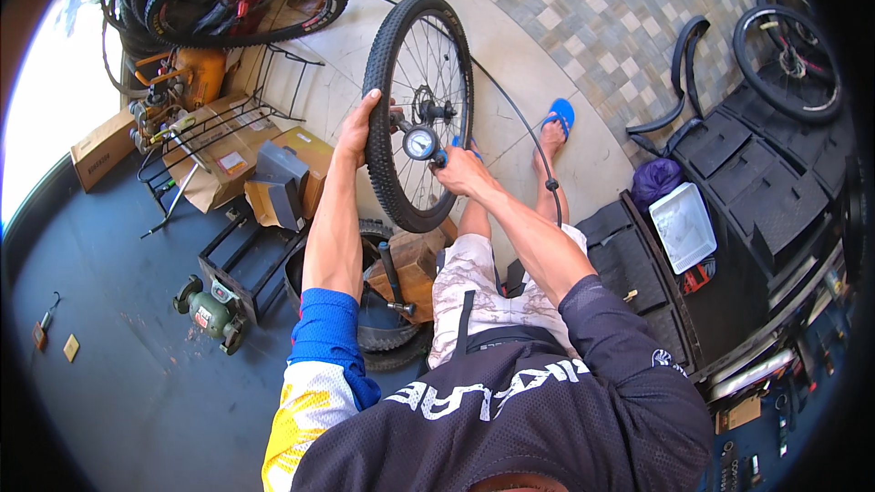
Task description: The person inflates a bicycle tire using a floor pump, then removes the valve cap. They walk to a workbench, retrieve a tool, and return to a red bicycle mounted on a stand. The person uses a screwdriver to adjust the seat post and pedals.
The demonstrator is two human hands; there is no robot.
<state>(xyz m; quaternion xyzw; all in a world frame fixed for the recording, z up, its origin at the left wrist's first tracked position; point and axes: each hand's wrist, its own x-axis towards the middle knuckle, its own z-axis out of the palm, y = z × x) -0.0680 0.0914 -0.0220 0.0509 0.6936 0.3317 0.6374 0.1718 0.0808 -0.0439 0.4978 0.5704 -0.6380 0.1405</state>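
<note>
A bicycle wheel (382, 141) with a black knobbly tyre stands upright in front of me, its spokes and hub (428, 109) showing. My left hand (358, 130) grips the tyre's left side, thumb on the tread and fingers reaching round toward the spokes. In front of the spokes is a tyre inflator with a round dial gauge (419, 143). My right hand (465, 172) is closed round the inflator's blue and black handle, below the hub. Where the inflator meets the valve is hidden.
A black hose (513, 102) runs behind the wheel and past my right leg. Another wheel (337, 9) and an orange compressor (202, 73) are at upper left. A bench grinder (211, 312), cardboard boxes (214, 150) and a hammer (390, 269) lie left. A white tray (682, 228) sits right.
</note>
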